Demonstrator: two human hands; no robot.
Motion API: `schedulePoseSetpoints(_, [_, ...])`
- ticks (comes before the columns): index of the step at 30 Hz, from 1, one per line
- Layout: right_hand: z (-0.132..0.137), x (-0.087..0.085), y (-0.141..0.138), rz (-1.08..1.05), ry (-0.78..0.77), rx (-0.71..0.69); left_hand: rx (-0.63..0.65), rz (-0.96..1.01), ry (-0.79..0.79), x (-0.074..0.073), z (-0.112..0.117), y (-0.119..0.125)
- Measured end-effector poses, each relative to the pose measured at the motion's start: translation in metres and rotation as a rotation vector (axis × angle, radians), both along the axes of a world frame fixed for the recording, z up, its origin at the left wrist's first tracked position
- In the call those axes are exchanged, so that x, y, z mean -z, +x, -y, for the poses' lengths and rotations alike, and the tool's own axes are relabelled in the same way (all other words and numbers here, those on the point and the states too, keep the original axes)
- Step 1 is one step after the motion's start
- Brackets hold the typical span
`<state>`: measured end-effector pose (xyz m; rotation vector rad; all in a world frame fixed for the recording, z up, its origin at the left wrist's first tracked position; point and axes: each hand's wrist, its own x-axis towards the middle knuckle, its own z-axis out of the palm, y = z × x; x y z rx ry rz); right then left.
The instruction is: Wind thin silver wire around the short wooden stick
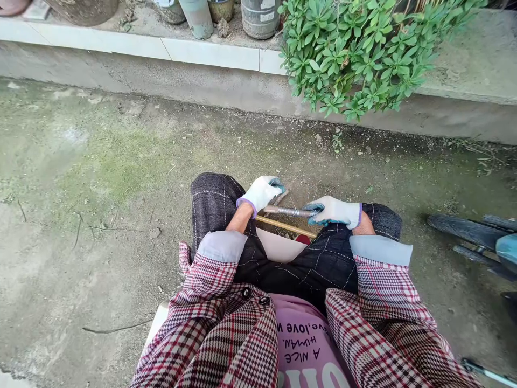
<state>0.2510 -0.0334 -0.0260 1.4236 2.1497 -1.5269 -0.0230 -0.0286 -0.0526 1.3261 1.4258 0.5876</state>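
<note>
My left hand, in a white glove with blue-green fingertips, is closed at the rod's left part. A thin brownish strip sticks out by its fingertips; what it is stays unclear. My right hand, gloved the same way, is wrapped round the right end of a grey rod with wire-like coils along it. The rod lies level between my knees. Just below it runs a yellowish wooden stick, its right end reaching my right thigh. A small dark red object shows partly beneath the stick.
Mossy concrete ground surrounds me. A low ledge with white tiles runs across ahead, bearing several pots and a grey bucket. A leafy green plant overhangs it. Black wheels of some vehicle stand to the right.
</note>
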Motion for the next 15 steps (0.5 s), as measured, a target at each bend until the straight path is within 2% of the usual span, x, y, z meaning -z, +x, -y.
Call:
schedulePoseSetpoints(3, [-0.001, -0.011, 0.001, -0.137, -0.155, 0.127, -0.114, 0.255, -0.101, 0.002, -0.004, 0.0])
schedulePoseSetpoints(5, [-0.001, -0.015, 0.0, -0.255, -0.259, 0.264, -0.127, 0.309, -0.132, 0.002, -0.002, 0.003])
schedulePoseSetpoints(7, [-0.001, -0.016, -0.002, -0.347, -0.271, 0.392, -0.089, 0.277, -0.134, 0.001, 0.003, 0.01])
schedulePoseSetpoints(10, [-0.003, -0.008, -0.008, -0.412, -0.149, 0.585, 0.043, 0.155, -0.108, 0.001, 0.017, 0.025])
schedulePoseSetpoints(12, [-0.007, 0.002, -0.011, -0.333, -0.012, 0.67, 0.113, 0.098, -0.097, 0.001, 0.026, 0.034])
schedulePoseSetpoints(13, [-0.009, 0.007, -0.013, -0.239, 0.072, 0.66, 0.13, 0.083, -0.094, 0.002, 0.03, 0.037])
schedulePoseSetpoints(15, [-0.013, 0.016, -0.014, 0.029, 0.235, 0.497, 0.153, 0.053, -0.085, 0.002, 0.033, 0.039])
